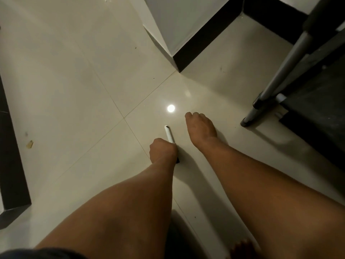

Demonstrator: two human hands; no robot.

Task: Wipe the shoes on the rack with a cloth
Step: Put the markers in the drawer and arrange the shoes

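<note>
This looks like a home, likely an entry or hallway corner: glossy cream floor tiles (pixel 74 90) reflecting a ceiling light, white walls (pixel 179 21) edged with dark skirting (pixel 203 40), and a metal-legged rack (pixel 291 71) standing on the floor at the right.

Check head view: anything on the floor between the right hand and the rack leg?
Nothing: bare tile floor separates the right hand from the rack leg in the head view.

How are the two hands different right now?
The left hand is curled in a fist round a white stick; the right hand holds nothing, its fingers bent loosely. The right hand reaches farther forward, nearer the rack. Both hang low over the floor.
</note>
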